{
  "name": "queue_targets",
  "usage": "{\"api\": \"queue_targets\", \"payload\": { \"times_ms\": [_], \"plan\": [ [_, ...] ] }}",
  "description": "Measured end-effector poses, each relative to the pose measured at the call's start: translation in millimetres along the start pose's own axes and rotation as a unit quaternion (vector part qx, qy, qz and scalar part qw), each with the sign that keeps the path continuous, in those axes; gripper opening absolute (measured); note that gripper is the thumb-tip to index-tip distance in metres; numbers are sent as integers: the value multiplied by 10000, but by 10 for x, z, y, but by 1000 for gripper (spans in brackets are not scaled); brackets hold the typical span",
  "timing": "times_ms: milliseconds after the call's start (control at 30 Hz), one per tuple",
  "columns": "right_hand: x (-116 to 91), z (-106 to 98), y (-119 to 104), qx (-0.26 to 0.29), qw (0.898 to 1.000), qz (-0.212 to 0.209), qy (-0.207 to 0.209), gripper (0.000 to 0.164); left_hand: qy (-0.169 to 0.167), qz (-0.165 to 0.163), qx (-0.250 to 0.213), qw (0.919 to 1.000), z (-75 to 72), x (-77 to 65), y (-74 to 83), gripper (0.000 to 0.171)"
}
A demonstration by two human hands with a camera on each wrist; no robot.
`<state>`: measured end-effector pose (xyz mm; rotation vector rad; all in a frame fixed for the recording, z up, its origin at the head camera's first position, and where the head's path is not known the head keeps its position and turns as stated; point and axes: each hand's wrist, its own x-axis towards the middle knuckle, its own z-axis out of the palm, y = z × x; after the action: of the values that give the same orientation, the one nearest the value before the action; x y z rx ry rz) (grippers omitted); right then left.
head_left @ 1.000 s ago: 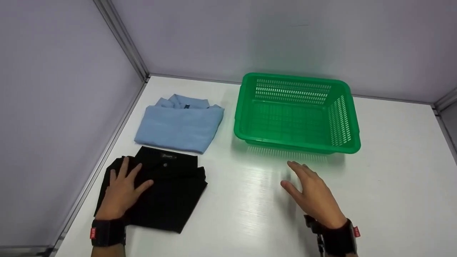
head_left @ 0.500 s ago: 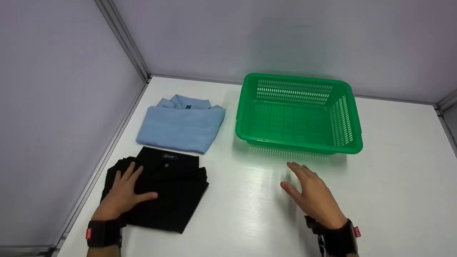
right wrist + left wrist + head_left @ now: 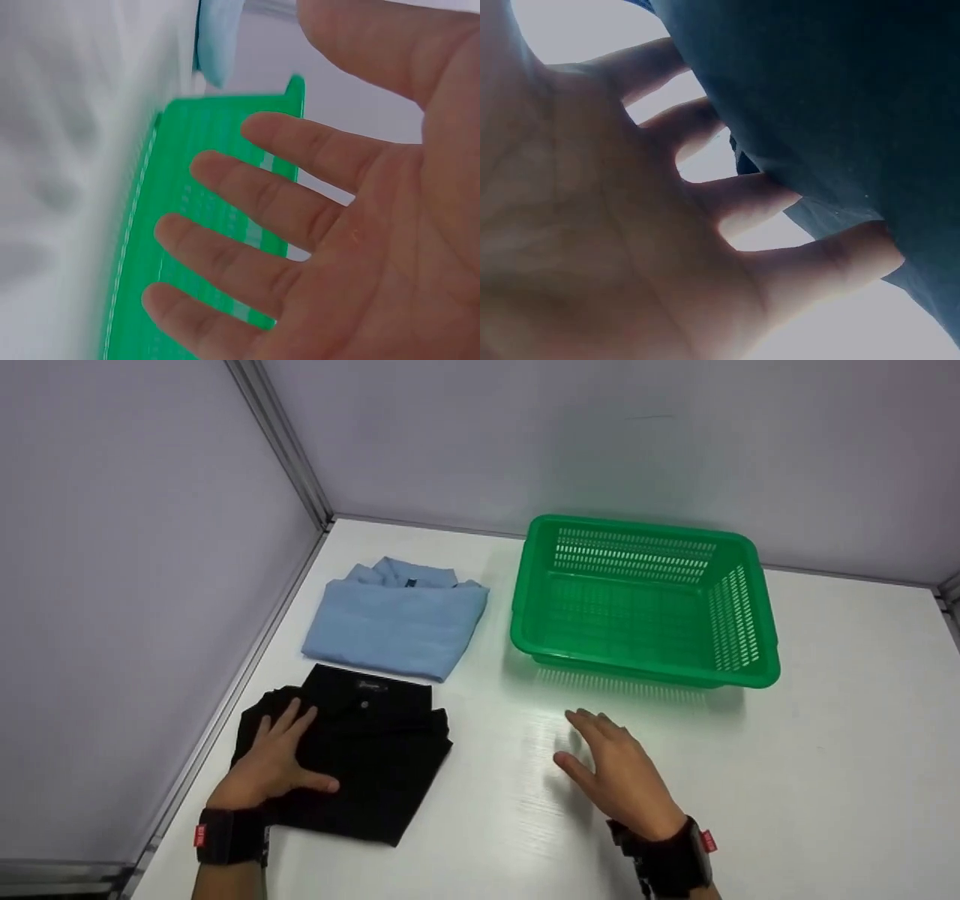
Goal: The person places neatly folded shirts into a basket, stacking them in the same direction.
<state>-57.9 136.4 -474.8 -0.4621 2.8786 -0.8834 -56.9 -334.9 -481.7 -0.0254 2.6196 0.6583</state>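
Black folded garment (image 3: 375, 769), and here it lies flat on the white table (image 3: 502, 817), between seven and eight o'clock in the head view, with the left hand (image 3: 274, 761) laid over its nine o'clock side! I'd call this the placing of a hold, not yet a lift: those fingers are spread and fairly straight, pointing toward one o'clock, thumb stretched out to three. In the left wrist view the cloth hides the fingertips, so how firmly they press I cannot tell. Over between four and five o'clock, the right hand (image 3: 619, 776) hangs clear of the garment, wide and holding nothing, fingers toward eleven, thumb toward ten, forearm rising from below. The next move, in my judgement, calls for the right hand to come across to the garment's three o'clock edge and both to curl under, keeping the folds together. Up from it, just past twelve, sits a folded blue shirt (image 3: 394, 626); the green basket (image 3: 641, 664) stands between two and three.
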Motion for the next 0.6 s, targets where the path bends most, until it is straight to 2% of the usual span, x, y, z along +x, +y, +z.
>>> {"api": "queue_targets", "payload": {
  "times_ms": [167, 300, 433, 600],
  "plan": [
    [134, 219, -229, -51, 9994, -238, -243, 59, 82, 77, -113, 9999, 9, -42, -38, 132],
    [219, 337, -368, -34, 9988, -407, -260, 60, 135, 207, -199, 9995, -27, -51, -43, 128],
    [291, 435, -486, -55, 9977, -637, -237, 63, 67, 156, -282, 9995, -32, -37, -48, 127],
    [368, 571, -646, -78, 9949, -916, -402, 68, 57, 68, -318, 9995, -16, -38, -75, 127]
  ]
}}
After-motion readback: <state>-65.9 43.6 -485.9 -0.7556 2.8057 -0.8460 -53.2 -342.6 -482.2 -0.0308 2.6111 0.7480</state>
